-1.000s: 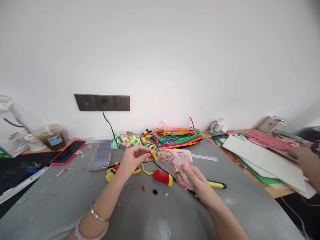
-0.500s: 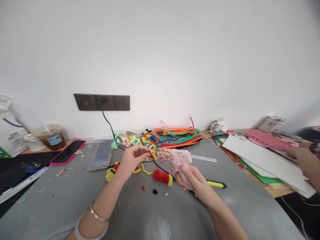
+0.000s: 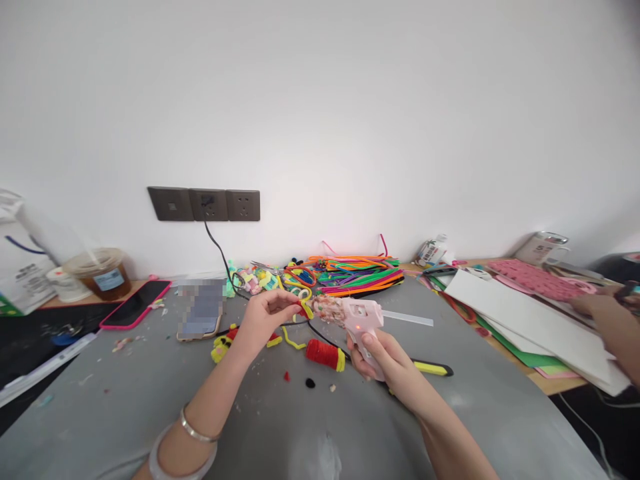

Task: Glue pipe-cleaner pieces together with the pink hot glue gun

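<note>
My right hand (image 3: pixel 377 357) is closed around the handle of a pale pink hot glue gun (image 3: pixel 363 315), whose clear glue stick (image 3: pixel 409 319) sticks out at the back. The gun's nozzle end points left, over a glue-crusted patch. Pinched between the fingers of my left hand (image 3: pixel 273 317) is a small red and yellow pipe cleaner piece (image 3: pixel 306 309), close to that nozzle end. Below them lies a red pipe cleaner roll (image 3: pixel 324 355) with a yellow end. Left of it, partly behind my left forearm, is a yellow and red pipe cleaner figure (image 3: pixel 223 345).
Bundles of coloured pipe cleaners (image 3: pixel 360 277) lie by the wall. A yellow and black cutter (image 3: pixel 434 368) is beside my right wrist. Phones (image 3: pixel 136 305) and an iced drink (image 3: pixel 103 275) are at left; white sheets (image 3: pixel 530 320) and another person's hand (image 3: pixel 597 301) at right. A black cord (image 3: pixel 220 250) reaches the socket.
Almost nothing differs. Both my hands keep their places with the glue gun and the pipe cleaner piece; the other person's hand at the right has shifted slightly.
</note>
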A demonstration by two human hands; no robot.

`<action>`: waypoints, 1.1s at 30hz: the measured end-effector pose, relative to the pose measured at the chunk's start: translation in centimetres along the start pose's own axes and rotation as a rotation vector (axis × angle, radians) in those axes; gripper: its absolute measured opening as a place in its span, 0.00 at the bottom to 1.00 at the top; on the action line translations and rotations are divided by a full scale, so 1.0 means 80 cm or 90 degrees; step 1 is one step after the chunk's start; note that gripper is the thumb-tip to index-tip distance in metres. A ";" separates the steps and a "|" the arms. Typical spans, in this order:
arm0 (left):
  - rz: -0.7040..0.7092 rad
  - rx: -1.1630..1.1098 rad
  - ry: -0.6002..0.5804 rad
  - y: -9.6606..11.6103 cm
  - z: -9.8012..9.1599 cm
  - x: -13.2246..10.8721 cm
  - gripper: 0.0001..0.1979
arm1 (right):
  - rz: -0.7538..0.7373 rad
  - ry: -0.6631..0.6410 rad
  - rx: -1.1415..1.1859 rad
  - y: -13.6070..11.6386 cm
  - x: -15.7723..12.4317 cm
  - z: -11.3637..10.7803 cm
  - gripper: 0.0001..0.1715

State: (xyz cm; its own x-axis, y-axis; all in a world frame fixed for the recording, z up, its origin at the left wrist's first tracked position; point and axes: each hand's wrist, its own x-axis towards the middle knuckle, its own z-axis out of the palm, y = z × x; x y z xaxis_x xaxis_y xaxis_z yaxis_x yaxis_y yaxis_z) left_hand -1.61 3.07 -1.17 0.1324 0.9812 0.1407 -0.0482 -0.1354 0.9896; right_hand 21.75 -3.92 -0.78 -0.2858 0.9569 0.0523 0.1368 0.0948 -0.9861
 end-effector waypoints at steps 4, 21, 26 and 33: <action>-0.004 -0.004 -0.003 0.000 0.001 0.000 0.15 | 0.002 0.003 0.003 0.001 0.000 0.000 0.32; 0.015 -0.008 0.019 -0.001 -0.001 0.000 0.14 | 0.009 0.002 0.005 0.003 -0.002 -0.004 0.33; 0.033 -0.018 0.043 -0.001 -0.003 0.001 0.14 | -0.003 0.043 0.011 0.004 -0.005 -0.002 0.33; 0.040 -0.025 0.044 -0.005 -0.005 0.002 0.12 | 0.047 0.429 0.014 0.042 -0.008 -0.031 0.41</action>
State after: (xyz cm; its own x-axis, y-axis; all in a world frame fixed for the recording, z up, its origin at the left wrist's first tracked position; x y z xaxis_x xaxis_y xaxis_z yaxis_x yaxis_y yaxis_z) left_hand -1.99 3.33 -1.59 0.0596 0.9784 0.1980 -0.0936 -0.1920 0.9769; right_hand 24.77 -3.57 -3.71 0.3781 0.9235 0.0648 0.1123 0.0237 -0.9934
